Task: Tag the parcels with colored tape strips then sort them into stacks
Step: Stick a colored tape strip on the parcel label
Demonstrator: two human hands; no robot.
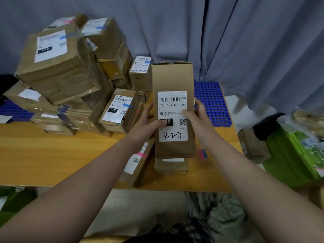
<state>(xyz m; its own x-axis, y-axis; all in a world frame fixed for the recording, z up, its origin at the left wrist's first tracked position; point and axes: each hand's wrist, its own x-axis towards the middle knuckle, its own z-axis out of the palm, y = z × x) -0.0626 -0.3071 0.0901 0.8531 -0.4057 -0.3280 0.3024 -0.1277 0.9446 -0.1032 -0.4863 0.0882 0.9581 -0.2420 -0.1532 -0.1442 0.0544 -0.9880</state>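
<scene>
So, nearest me on the wooden desk (52,155), a flat parcel (130,174) lies with a pink strip (141,155) across its label; I judge it tagged and waiting for a stack. Just beyond it I hold the tall parcel (172,79) with its label (172,116) facing the camera, likely so the code can be read before a colour is chosen, since I see no strip on it yet. My left hand (149,120) grips its left edge, thumb laid over the label's black block. My right hand (196,118) grips the right edge, thumb on the label and fingers behind. Its lower end sits over a small parcel (171,165); whether they touch I cannot tell. Spare tape strips (202,153), pink and blue, are stuck to the desk just beside my right wrist, within easy reach.

Further back on the left, the blue-tagged parcels (57,67) are piled high and loosely, some tilted. A blue perforated mat (212,102) lies behind my right hand, a green crate (289,155) stands off the desk's right end, and a grey curtain (245,41) closes the room behind.
</scene>
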